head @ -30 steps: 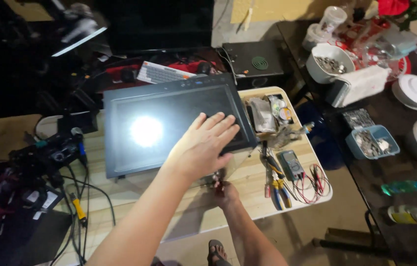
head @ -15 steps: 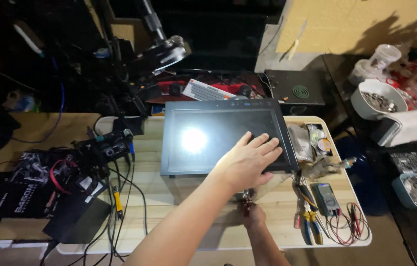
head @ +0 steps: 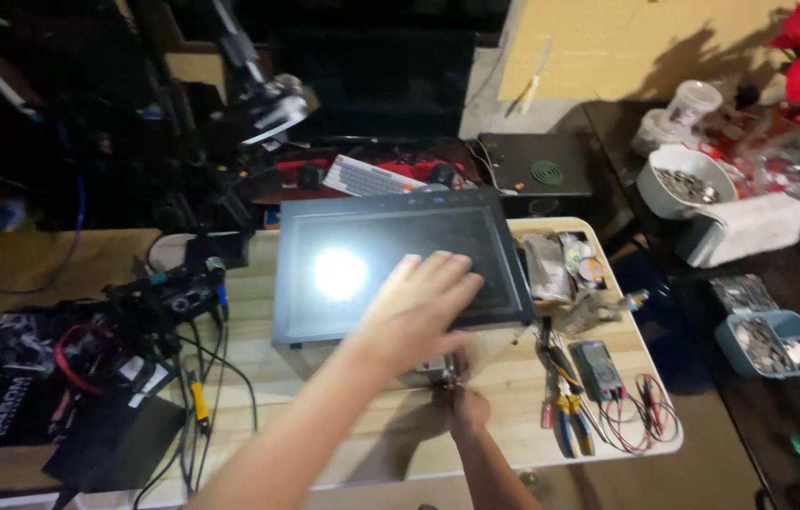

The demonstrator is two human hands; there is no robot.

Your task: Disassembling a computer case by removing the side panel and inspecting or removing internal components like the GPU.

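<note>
While the pale wooden table (head: 343, 378) carries everything here, the biggest thing on it is the dark flat-screen panel (head: 390, 260), lying face up with its long axis running left to right and a bright glare spot near its middle. Its near right corner sits under the left hand (head: 423, 307), which is spread flat with fingers open, over or on the glass; motion blur hides whether the palm truly touches. Just below that corner, at the panel's near edge, a small metallic part (head: 436, 370) shows between the two hands. The right hand (head: 468, 408) comes up from below, closed about that part or a tool at it, though blur and the left forearm in front leave its grip impossible to read. So the panel lies up and away from both hands, the left nearer its face, the right nearer its edge. To the right rest a multimeter (head: 600, 368) with red leads and yellow-handled pliers (head: 565, 420). Tangled cables (head: 135, 331) crowd the left side, hard to sort out in the dark.
</note>
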